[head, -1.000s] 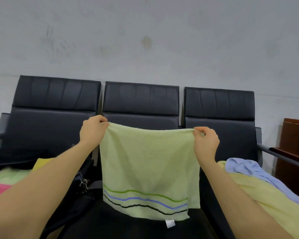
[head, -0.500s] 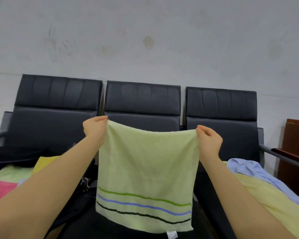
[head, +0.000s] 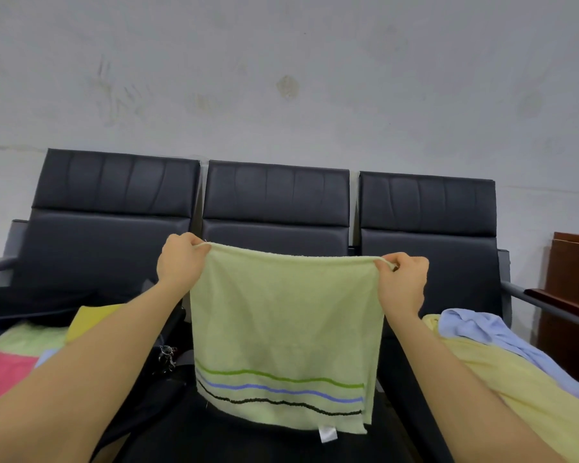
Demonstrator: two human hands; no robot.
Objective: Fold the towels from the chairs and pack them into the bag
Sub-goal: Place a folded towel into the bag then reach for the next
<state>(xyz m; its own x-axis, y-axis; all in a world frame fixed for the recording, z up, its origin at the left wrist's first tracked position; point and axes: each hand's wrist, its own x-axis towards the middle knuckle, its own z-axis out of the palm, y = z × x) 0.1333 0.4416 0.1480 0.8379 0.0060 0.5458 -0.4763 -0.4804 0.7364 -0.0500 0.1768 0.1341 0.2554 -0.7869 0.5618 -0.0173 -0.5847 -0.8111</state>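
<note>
Two hands hold a pale green towel (head: 283, 332) up by its top corners before the middle chair (head: 276, 202): the left hand (head: 180, 262) pinches one corner, the right hand (head: 402, 284) the other. It hangs flat, striped hem lowest. Yellow and blue towels (head: 502, 355) lie heaped on the right seat.

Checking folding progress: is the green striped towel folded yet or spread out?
Spread: the green towel hangs flat, pinched at its top corners by the left hand and right hand.
</note>
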